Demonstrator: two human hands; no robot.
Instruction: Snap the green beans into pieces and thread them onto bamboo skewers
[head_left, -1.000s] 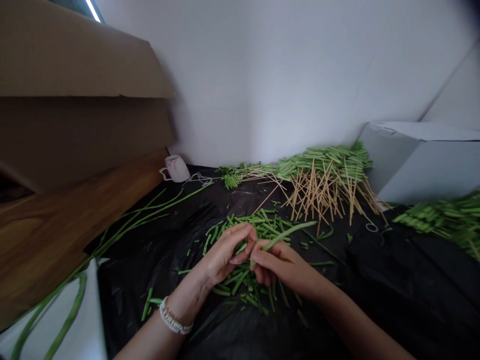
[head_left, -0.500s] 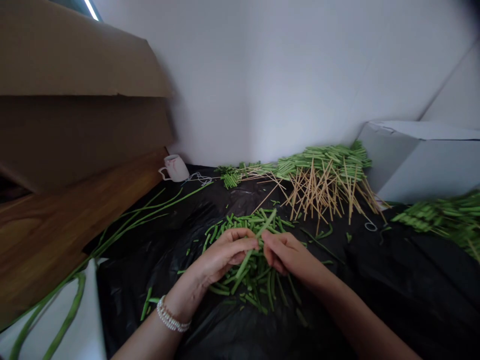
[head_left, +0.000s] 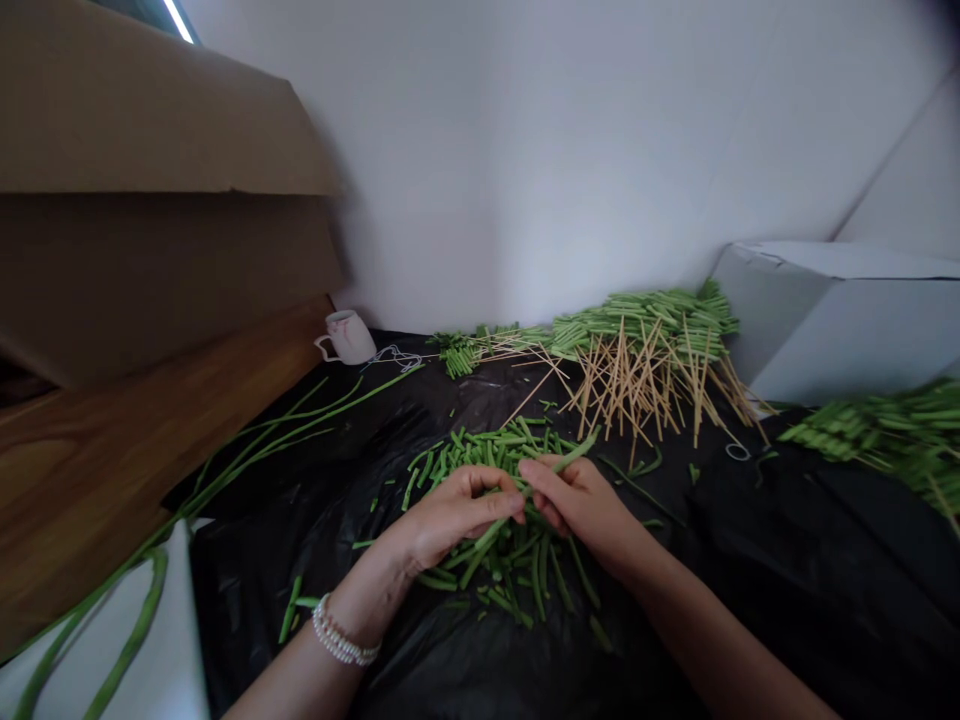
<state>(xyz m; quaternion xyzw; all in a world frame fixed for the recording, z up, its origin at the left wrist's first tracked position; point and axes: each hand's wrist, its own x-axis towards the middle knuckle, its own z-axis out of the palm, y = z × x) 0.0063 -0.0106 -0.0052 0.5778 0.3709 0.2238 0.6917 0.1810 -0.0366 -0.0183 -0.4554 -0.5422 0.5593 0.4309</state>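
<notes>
Long green bean (head_left: 574, 456) — upper end swung rightward since the earlier frame. Left hand (head_left: 454, 520) and right hand (head_left: 581, 510) grip it closely, above cut bean pieces (head_left: 510, 590).

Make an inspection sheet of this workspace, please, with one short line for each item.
Surface: wrinkled black plastic sheet.
Job's things: a long green bean in the hands, above a heap of cut bean pieces.
Clutter: thin wooden sticks crossed among a bean pile; another bean pile; long whole beans; a white mug.
Grippers: none; bare hands. The right hand holds the bean; the left hand is beside it, contact unclear. White beaded bracelet on the left wrist.
Cables: thin white cord beside the mug.
Surroundings: white wall, cardboard box, wooden board, white box.
</notes>
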